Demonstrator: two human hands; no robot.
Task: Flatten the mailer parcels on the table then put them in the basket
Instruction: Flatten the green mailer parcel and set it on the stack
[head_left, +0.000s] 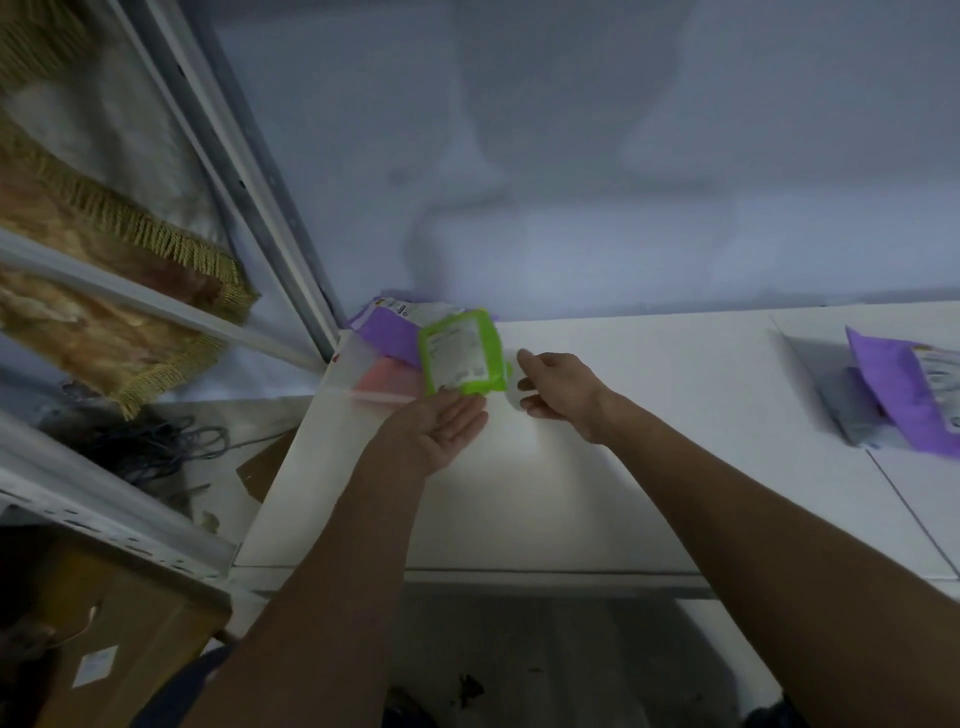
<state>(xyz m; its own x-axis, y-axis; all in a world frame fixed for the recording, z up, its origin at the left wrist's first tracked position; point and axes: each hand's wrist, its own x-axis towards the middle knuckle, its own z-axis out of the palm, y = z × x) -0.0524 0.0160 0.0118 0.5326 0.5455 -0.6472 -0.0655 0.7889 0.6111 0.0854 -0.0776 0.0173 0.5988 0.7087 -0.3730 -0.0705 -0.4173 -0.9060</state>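
Left hand: I see my left hand (441, 423) palm up with the fingers straight, their tips at the near edge of the green mailer (462, 351); nothing is curled round it.
Right hand: my right hand (558, 387) sits just beside the mailer's right edge, fingers loosely bent. Through the blur I cannot tell whether it pinches the edge or only hovers near it.
Hands: close together, one at each near corner of the mailer.
Green mailer: looks flat, white label facing up, tilted over the basket (343, 374). It overlaps the basket's right side.
Basket: clear-walled, at the table's far left corner by the wall.
In the basket: a purple mailer (389, 330) lies partly under the green one. I also see something pink (389, 376) through the near wall, too blurred to name.
Table: white (649, 415), and both my forearms reach across it.
Pile: far to my right on the table, well apart from the hands, a second purple parcel (898, 384) lies on top of a grey parcel (852, 410).
Left of table: a fringed cloth (104, 234) behind a metal frame, with cables (156, 441) on the floor below.
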